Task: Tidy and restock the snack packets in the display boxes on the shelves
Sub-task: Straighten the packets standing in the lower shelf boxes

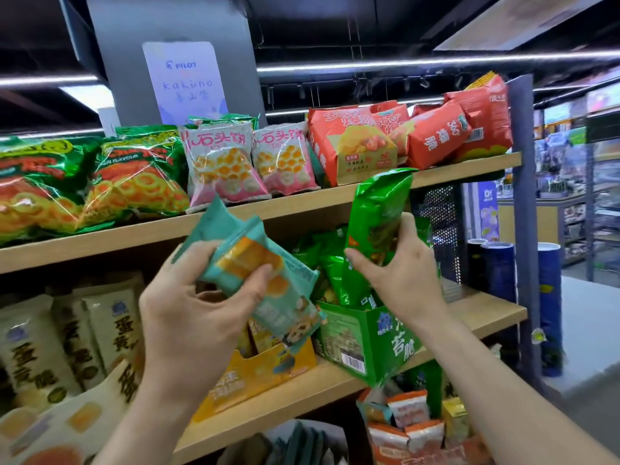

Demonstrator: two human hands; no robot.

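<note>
– Left hand (198, 297), right hand (406, 276)?
– Gripping teal packets (248, 263); curled round green packet (379, 213), held just above green box (365, 340).
– Step?
– Looks like restocking, mid-sort. Next: slot green packet upright into box below; teal packets likely into yellow box (268, 370) under left.

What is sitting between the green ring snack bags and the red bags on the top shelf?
Two pink packets stand side by side there, between the green bags and the red bags, as the head view shows.
</note>
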